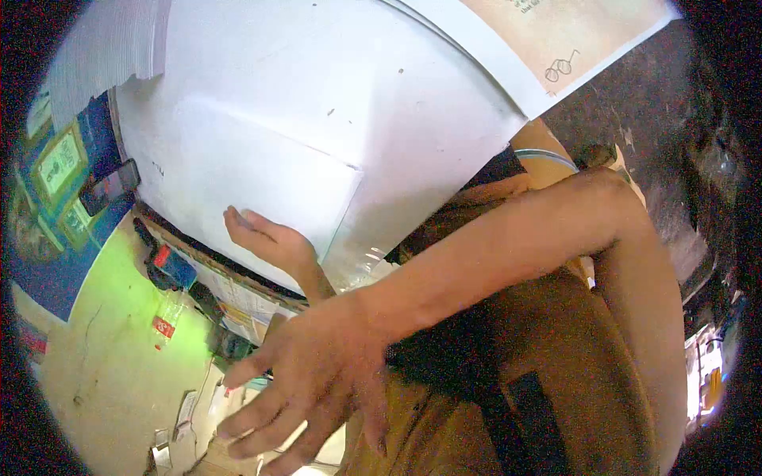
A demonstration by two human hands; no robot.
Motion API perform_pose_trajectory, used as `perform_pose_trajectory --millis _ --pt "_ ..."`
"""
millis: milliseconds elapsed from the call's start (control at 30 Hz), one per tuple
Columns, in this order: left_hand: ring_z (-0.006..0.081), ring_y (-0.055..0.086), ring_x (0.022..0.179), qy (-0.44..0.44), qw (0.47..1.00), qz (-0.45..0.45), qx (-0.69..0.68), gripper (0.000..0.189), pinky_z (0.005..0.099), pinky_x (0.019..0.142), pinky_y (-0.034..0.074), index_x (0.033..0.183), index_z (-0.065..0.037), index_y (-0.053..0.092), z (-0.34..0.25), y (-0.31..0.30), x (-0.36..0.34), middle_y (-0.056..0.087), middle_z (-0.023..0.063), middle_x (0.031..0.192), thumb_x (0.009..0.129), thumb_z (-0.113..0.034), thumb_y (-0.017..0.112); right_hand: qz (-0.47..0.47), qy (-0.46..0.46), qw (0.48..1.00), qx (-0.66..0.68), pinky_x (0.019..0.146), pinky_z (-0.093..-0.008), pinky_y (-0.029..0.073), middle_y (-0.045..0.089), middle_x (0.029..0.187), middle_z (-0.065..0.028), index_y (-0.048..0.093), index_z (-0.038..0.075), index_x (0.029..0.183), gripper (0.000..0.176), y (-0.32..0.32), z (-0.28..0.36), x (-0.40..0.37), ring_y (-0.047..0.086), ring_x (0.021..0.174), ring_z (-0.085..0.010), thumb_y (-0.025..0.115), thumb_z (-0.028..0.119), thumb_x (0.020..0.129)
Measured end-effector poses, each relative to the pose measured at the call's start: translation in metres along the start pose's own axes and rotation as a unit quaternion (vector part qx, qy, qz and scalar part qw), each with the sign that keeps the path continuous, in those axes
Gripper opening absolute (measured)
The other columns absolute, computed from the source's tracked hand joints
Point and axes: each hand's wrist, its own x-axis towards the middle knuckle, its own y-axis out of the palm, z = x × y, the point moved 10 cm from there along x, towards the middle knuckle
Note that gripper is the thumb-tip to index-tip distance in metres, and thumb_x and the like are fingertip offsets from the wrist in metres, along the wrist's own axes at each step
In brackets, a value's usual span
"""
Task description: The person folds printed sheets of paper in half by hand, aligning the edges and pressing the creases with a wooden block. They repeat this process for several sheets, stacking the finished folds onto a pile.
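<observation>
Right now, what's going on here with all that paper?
A person is bent over a large white sheet that has a crease across it. Their left hand lies flat on the sheet near its edge, fingers stretched out. Their right hand hangs open in front of their lap, fingers spread, holding nothing. A printed sheet shows beyond the white one, and a stack of paper sits beside it.

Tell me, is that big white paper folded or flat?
Folded. Sharp straight creases cross the paper and meet at a corner, near the left hand resting on its edge.
</observation>
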Motion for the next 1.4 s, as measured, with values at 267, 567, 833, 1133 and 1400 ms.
perform_pose_trajectory --millis 267,567,833,1133,1400 --pt "0.0348 0.035 0.123 0.07 0.97 -0.229 0.035 0.044 0.0453 0.107 0.028 0.132 0.004 0.032 -0.021 -0.041 -0.027 0.035 0.0233 0.131 0.1 -0.026 0.039 -0.059 -0.009 0.998 0.005 0.094 -0.0587 0.037 0.045 0.134 -0.0147 0.046 0.015 0.132 0.088 -0.006 0.01 0.003 0.046 0.123 -0.0345 0.043 0.081 0.073" --pt "0.0402 0.035 0.128 0.057 0.988 -0.132 0.057 0.044 0.0465 0.108 0.029 0.133 0.008 0.034 -0.011 -0.024 -0.006 0.035 0.0288 0.136 0.1 -0.02 0.042 -0.021 0.016 0.999 -0.033 0.087 -0.0499 0.042 0.054 0.12 -0.0168 0.053 0.008 0.119 0.064 -0.019 0.012 0.015 0.051 0.114 -0.0324 0.049 0.059 0.082" --pt "0.0377 0.037 0.128 0.081 0.988 -0.119 0.058 0.05 0.0431 0.108 0.031 0.134 0.007 0.035 -0.013 -0.055 0.016 0.038 0.0277 0.137 0.098 -0.027 0.047 0.12 0.19 0.933 -0.282 0.071 -0.036 0.042 0.052 0.076 -0.001 0.056 0.012 0.081 0.019 -0.049 -0.009 -0.049 0.054 0.077 -0.0176 0.056 0.03 0.087" --pt "0.0351 0.04 0.129 0.061 0.995 0.065 0.046 0.059 0.0371 0.109 0.028 0.134 0.012 0.037 0.048 -0.056 0.14 0.04 0.0289 0.139 0.1 -0.036 0.04 -0.089 0.758 0.639 0.092 0.093 -0.0452 0.048 0.052 0.126 -0.0258 0.035 -0.008 0.133 0.063 -0.062 -0.02 -0.2 0.051 0.12 -0.0339 0.062 0.029 0.09" --pt "0.034 0.047 0.122 0.095 0.961 0.22 0.135 0.058 0.0377 0.105 0.032 0.13 0.01 0.044 0.095 -0.027 0.145 0.051 0.0232 0.131 0.099 -0.038 0.043 -0.243 0.66 0.708 0.065 0.09 -0.043 0.05 0.05 0.129 -0.0255 0.029 -0.003 0.137 0.067 -0.056 -0.064 -0.199 0.055 0.115 -0.0343 0.063 0.027 0.087"
